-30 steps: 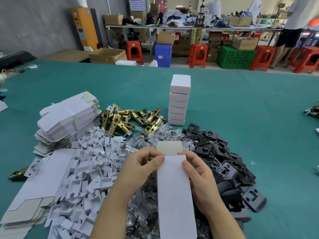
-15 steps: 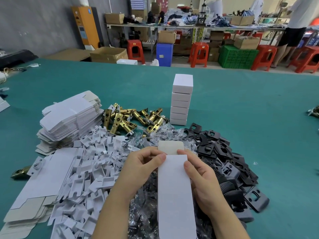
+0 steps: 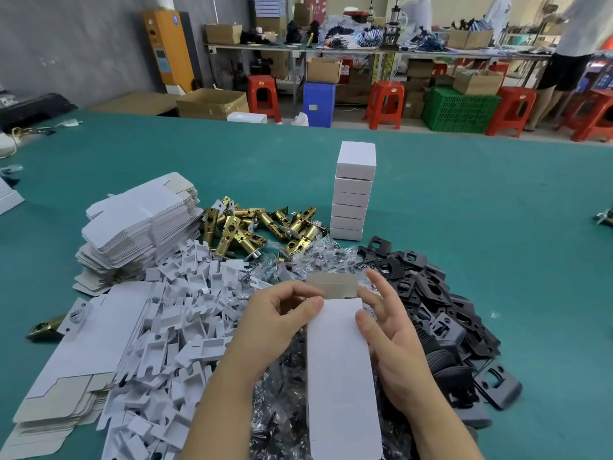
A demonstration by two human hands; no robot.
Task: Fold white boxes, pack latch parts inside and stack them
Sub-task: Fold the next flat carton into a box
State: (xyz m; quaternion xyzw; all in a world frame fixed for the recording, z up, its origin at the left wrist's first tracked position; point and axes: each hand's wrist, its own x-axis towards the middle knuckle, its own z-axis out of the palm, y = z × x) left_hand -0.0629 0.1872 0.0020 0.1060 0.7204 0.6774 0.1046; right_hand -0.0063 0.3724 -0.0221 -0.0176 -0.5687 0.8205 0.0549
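Both hands (image 3: pixel 335 330) hold a long white box (image 3: pixel 341 376), end flap (image 3: pixel 331 287) open.

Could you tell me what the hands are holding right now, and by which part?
A white box, near its open top end: the left hand pinches its left edge, the right hand its right edge.

1. White box (image 3: pixel 341 370) is showing a grey-brown flap.
2. Brass-gold latches (image 3: pixel 255 227) are gleaming.
3. Black plates (image 3: pixel 431 293) are lying on the teal desk (image 3: pixel 497 210).
4. Stacked boxes (image 3: pixel 353 190) are showing white.
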